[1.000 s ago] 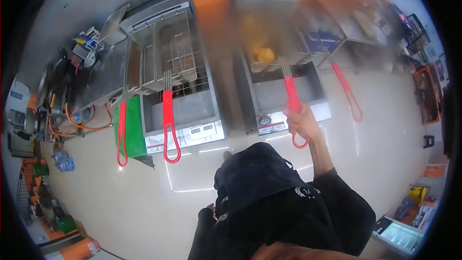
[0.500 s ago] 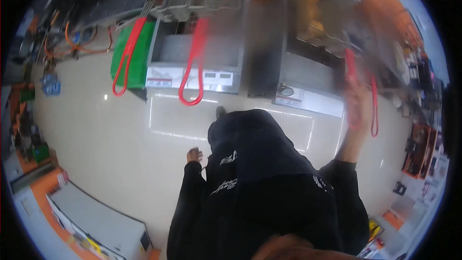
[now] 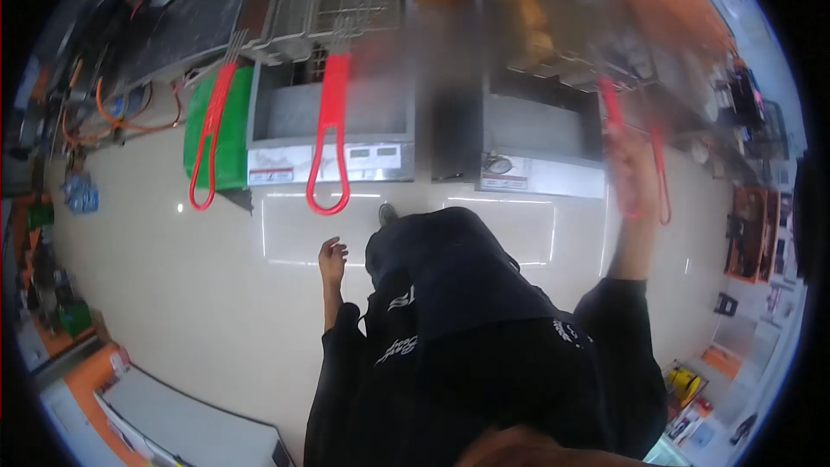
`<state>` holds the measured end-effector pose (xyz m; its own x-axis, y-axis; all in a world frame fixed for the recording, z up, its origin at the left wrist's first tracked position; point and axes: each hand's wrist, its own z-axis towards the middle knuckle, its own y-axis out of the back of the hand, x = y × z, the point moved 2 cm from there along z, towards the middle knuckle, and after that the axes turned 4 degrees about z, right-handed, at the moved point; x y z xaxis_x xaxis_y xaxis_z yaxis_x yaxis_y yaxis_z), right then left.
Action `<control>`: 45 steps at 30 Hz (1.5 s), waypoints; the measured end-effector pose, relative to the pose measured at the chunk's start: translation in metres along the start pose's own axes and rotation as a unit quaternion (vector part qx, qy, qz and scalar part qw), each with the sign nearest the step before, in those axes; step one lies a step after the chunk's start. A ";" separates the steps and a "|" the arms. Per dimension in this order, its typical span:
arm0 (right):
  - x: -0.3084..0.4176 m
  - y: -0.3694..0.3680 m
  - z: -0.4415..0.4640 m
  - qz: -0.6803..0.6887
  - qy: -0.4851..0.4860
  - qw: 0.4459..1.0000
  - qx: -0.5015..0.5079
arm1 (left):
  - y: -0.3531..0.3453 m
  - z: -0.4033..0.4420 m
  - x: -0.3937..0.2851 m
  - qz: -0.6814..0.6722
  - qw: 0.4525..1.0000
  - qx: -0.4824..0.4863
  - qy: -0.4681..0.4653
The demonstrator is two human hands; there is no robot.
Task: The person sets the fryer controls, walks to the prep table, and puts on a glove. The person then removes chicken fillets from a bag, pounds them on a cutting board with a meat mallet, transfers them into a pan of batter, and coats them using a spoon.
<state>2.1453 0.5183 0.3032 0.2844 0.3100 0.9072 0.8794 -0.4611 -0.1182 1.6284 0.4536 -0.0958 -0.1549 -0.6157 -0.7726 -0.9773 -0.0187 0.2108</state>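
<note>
On the right, my right hand (image 3: 633, 169) is closed around the red looped handle (image 3: 611, 104) of a fryer basket (image 3: 618, 65); hand and handle are slightly blurred. Beside it hangs another red handle (image 3: 659, 169). My left hand (image 3: 333, 258) hangs low over the floor with its fingers loosely bent and apart, holding nothing. Forward of it, a red basket handle (image 3: 334, 134) sticks out from the left fryer (image 3: 333, 112), and a further red handle (image 3: 213, 134) lies left of that one. Wire baskets (image 3: 359, 0) rest at the top of this fryer.
A green bin (image 3: 233, 143) stands left of the left fryer. The right fryer (image 3: 540, 134) has a round dial gauge (image 3: 496, 164) on its front ledge. Orange hoses (image 3: 130, 117) run at the left. A white cabinet (image 3: 190, 411) stands at the lower left; tiled floor (image 3: 173, 294) surrounds me.
My left hand has risen and moved slightly left, with more forearm showing. The view has shifted, so the fryers sit further left. My right hand still grips the basket handle.
</note>
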 end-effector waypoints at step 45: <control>-0.352 0.092 -0.104 0.056 -0.430 0.901 0.010 | -0.147 0.026 -0.199 0.311 0.886 -0.277 -0.205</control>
<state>2.0860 0.2800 0.0151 0.5545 0.7963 0.2418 0.8314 -0.5172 -0.2033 1.7988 0.5995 0.0108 -0.7888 -0.3074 -0.5323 -0.4812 -0.2298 0.8459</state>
